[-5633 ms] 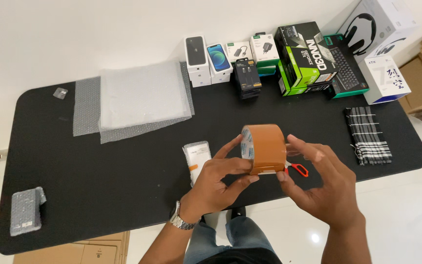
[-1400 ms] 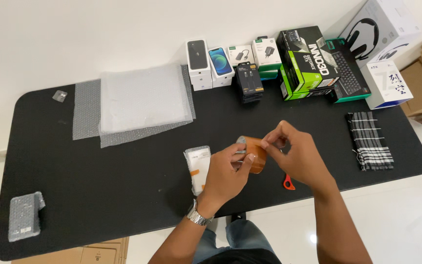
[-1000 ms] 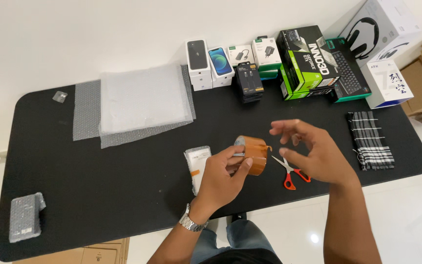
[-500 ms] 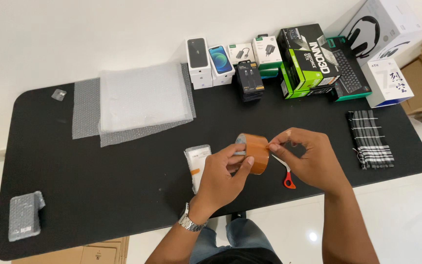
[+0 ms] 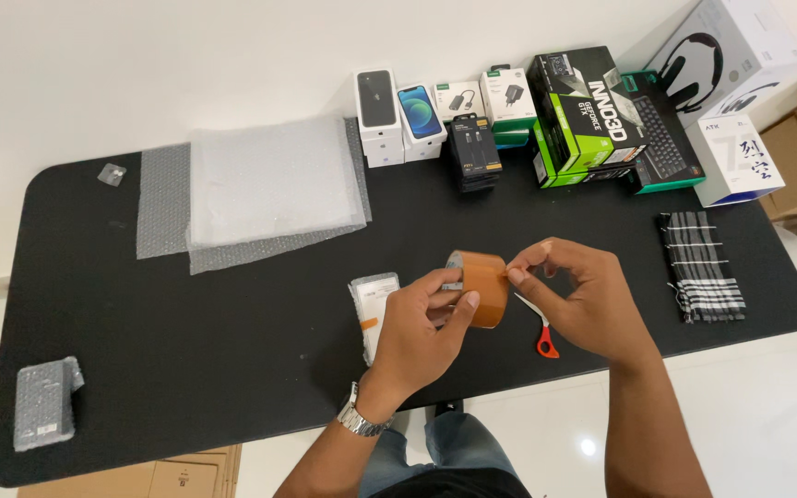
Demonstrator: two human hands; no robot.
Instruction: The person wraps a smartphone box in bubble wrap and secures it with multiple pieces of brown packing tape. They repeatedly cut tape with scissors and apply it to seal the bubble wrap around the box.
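My left hand (image 5: 422, 327) grips a roll of brown packing tape (image 5: 483, 285) above the black table (image 5: 232, 323). The fingertips of my right hand (image 5: 576, 297) pinch at the roll's right edge. A pair of scissors with red handles (image 5: 542, 334) lies on the table under my right hand, partly hidden by it. Just left of my left hand lies a small white box wrapped in bubble wrap (image 5: 375, 306).
Sheets of bubble wrap (image 5: 265, 189) lie at the back left. Several product boxes (image 5: 546, 115) line the far edge. A folded black-and-white checked cloth (image 5: 701, 267) lies at the right. A bubble-wrapped parcel (image 5: 43, 402) sits at the near left corner.
The tape roll has been lowered from close to the camera. My right hand came off the roll about a second ago, showing the scissors, and has returned to pinch the roll's edge.
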